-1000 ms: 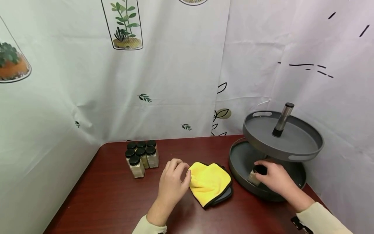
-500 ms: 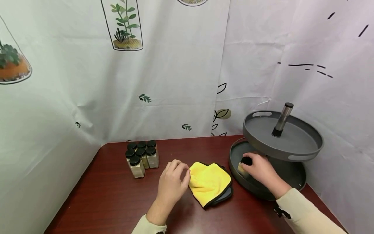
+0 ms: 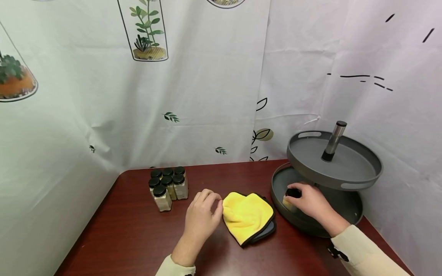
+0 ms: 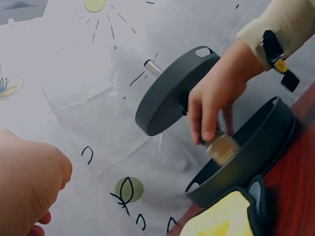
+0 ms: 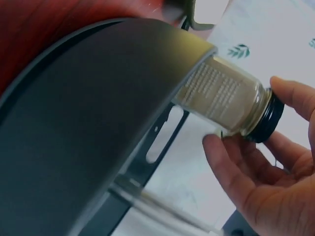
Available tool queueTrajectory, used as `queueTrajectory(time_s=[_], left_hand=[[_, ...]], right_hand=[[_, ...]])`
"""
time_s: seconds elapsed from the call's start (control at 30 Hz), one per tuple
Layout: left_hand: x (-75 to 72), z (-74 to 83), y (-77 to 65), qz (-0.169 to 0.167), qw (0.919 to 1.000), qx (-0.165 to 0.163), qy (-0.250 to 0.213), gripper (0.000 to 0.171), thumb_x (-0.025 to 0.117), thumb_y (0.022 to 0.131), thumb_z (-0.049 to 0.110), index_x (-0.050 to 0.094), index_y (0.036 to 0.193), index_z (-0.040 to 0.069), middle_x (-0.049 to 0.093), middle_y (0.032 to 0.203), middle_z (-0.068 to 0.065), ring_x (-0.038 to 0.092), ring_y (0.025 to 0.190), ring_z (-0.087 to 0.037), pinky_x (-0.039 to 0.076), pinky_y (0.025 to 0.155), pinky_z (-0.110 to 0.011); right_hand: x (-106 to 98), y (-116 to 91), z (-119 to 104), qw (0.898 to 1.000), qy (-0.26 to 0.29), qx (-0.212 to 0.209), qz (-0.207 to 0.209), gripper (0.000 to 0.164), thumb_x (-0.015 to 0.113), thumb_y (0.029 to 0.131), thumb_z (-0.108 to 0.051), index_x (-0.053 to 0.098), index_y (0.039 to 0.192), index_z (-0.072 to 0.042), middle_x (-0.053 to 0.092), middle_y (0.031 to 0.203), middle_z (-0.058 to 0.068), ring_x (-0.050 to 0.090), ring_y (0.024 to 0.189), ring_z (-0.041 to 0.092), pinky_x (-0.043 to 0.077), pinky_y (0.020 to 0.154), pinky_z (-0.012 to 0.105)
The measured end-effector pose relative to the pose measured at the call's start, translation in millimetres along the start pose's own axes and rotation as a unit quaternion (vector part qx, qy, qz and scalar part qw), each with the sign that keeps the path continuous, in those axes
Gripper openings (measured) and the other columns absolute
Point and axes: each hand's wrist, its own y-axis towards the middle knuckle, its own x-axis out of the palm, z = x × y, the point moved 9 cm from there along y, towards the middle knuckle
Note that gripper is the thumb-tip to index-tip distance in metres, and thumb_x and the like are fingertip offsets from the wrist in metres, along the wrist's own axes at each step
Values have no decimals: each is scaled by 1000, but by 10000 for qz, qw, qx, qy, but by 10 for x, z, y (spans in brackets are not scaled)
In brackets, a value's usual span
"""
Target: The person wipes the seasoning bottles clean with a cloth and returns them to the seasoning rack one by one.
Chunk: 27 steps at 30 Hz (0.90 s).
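My right hand (image 3: 312, 201) grips a small spice jar (image 5: 221, 96) at its black lid, inside the lower tray (image 3: 284, 180) of a grey two-tier stand. In the right wrist view the thumb is on the lid, fingers lie round the other side, and the tray wall hides the jar's base. Pale tan contents show through the glass. My left hand (image 3: 203, 214) hovers with loosely bent fingers and holds nothing, its fingertips right at the left edge of a folded yellow cloth (image 3: 246, 216). Only the back of that hand shows in the left wrist view.
Several black-lidded spice jars (image 3: 162, 198) stand grouped at the table's back left. The stand's upper tray (image 3: 307, 153) overhangs the lower one, with a metal post (image 3: 335, 140) rising from it. Printed fabric (image 3: 207, 84) hangs behind the dark red table (image 3: 114, 237).
My right hand has carried the jar leftward within the lower tray, then shifted very slightly back right. The left hand has barely moved.
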Motion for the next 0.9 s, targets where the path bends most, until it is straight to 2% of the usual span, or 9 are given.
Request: queueTrajectory(time_s=[0.17,0.27,0.33,0.4,0.47,0.53,0.63,0.77,0.9], left_hand=[[-101,-179,11,131,9997,-157,100,4,65,80,20,64,83,18,54,83,5,50,73,-15,46,57,-31],[-245,-462,-19,493,9980,-263,284,7,65,78,18,64,84,15,55,86,0,51,77,-21,44,61,-37],[-371,-758,-84,873,9938,-512,469,11,67,76,15,64,87,12,55,89,-6,50,80,-28,41,66,-41],[-488,-1127,-198,1293,9840,-1038,657,19,68,74,13,63,92,9,52,95,-12,45,84,-34,37,68,-44],[-545,-1508,-356,1550,9678,-1853,706,33,71,74,15,60,103,8,46,103,-16,40,91,-36,34,68,-45],[-516,-1841,-522,1585,9476,-2716,559,49,74,73,23,52,116,10,39,111,-18,34,100,-37,34,69,-47],[-347,-2165,-728,1298,9206,-3680,137,75,75,72,37,36,131,13,31,120,-19,28,110,-36,36,73,-49],[-141,-2351,-879,1033,9004,-4208,-396,78,75,73,38,33,130,6,37,115,-20,35,107,-37,36,77,-49],[-55,-2396,-949,918,9008,-4222,-433,58,72,77,35,43,114,1,44,104,-16,46,91,-33,39,72,-44]], right_hand=[[-70,-168,159,9989,368,10,-304,49,69,79,-39,60,120,-14,58,104,12,37,43,12,39,45,32],[-142,-274,286,9975,510,-43,-488,46,71,77,-37,62,118,-18,58,109,12,26,37,9,37,39,30],[-197,-330,344,9971,425,-234,-578,46,71,77,-40,62,118,-20,57,116,11,39,45,9,41,45,29],[-243,-369,387,9963,346,-443,-657,46,70,77,-43,63,117,-22,58,117,9,54,63,13,46,56,30],[-288,-400,414,9951,243,-644,-710,44,69,78,-45,63,116,-24,60,115,4,59,88,18,48,68,31],[-327,-432,413,9931,165,-866,-779,43,68,79,-44,62,117,-25,60,115,1,55,105,24,47,77,33],[-360,-497,327,9903,-63,-1124,-814,51,66,81,-42,56,125,-19,56,122,7,50,111,31,46,81,39],[-312,-592,-40,9861,-679,-1472,-378,67,64,82,-46,43,135,-11,44,131,19,40,118,40,36,89,54],[-58,-559,-520,9810,-925,-1700,-133,63,64,81,-48,47,133,-16,43,132,12,35,124,36,32,95,54]])
